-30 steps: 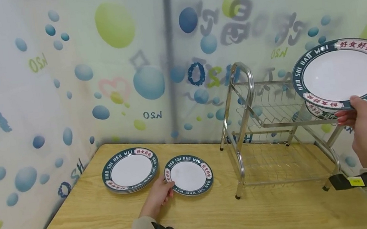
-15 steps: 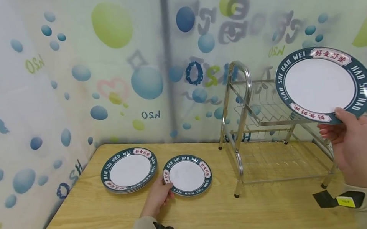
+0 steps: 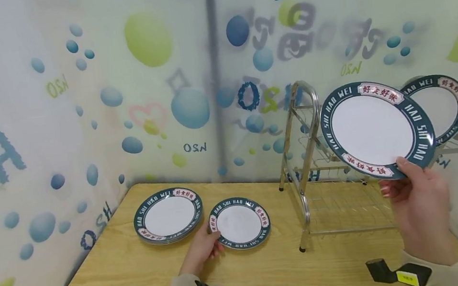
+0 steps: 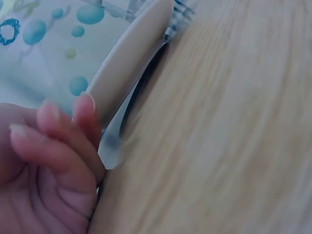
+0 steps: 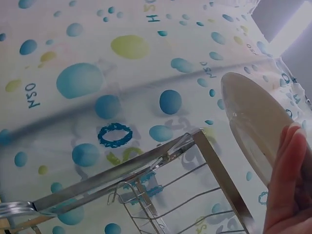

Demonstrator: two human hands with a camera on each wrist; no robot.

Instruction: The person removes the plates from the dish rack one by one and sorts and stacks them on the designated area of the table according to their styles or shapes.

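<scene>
My right hand point(image 3: 421, 202) pinches the lower edge of an oval white plate point(image 3: 372, 126) with a dark green lettered rim, thumb on its face. The plate is held up, tilted toward me, in front of the metal dish rack point(image 3: 302, 191). In the right wrist view its pale underside point(image 5: 256, 117) shows beside my fingers point(image 5: 287, 165). My left hand point(image 3: 201, 248) grips the left rim of a smaller plate point(image 3: 239, 223) lying on the table. From the left wrist, that plate's pale edge point(image 4: 126, 63) appears close over the wood, fingers point(image 4: 63, 156) curled below it.
Left of the smaller plate lies a stack of matching plates point(image 3: 169, 216). Another such plate point(image 3: 441, 107) stands at the right of the rack's upper tier, partly behind the held one. The wooden table point(image 3: 112, 279) meets a bubble-printed curtain point(image 3: 152, 90) at the back and left.
My right hand has moved left and down with the oval plate, uncovering the plate standing in the rack. The left hand keeps its grip on the smaller plate.
</scene>
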